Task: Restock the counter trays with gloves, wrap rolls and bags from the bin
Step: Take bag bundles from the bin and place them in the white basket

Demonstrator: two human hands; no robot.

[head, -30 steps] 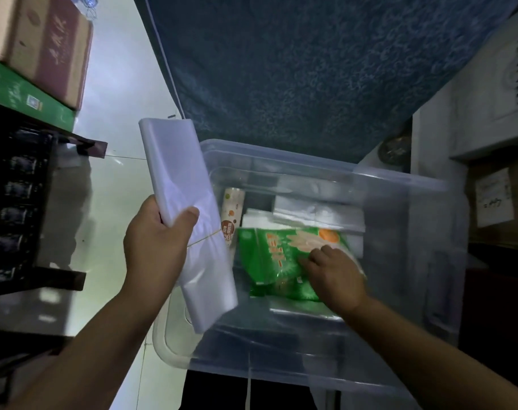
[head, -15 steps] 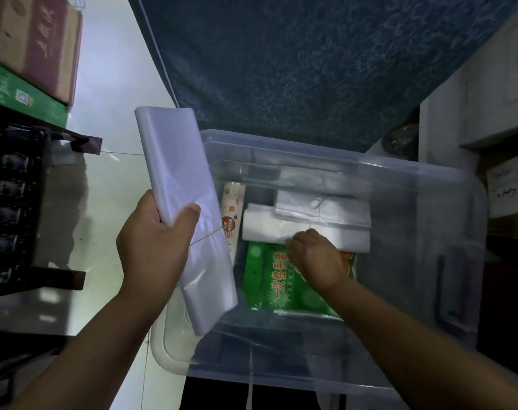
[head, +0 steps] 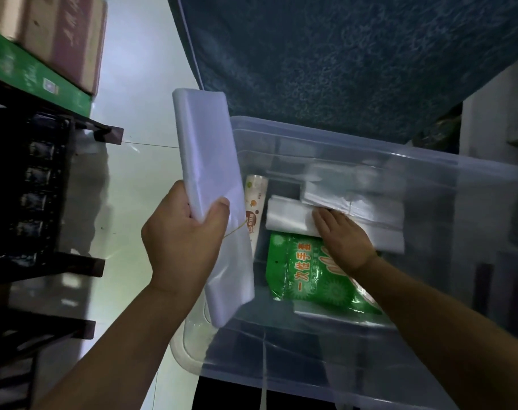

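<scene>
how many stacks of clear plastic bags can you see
3: one stack of clear plastic bags in the left hand, two folded stacks in the transparent bin; more may be hidden.

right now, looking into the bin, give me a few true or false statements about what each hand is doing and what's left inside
1. The left hand grips a bundle of clear bags at the bin's left edge. True.
2. The right hand is lifting the green glove pack out of the bin. False: the pack lies on the bin floor, and the hand rests on a white bag bundle above it.
3. A wrap roll lies inside the clear bin, left of the glove pack. True.
4. The bin is shut with a lid. False: it is open on top.
5. Both hands are inside the bin. False: only the right one reaches in.
</scene>
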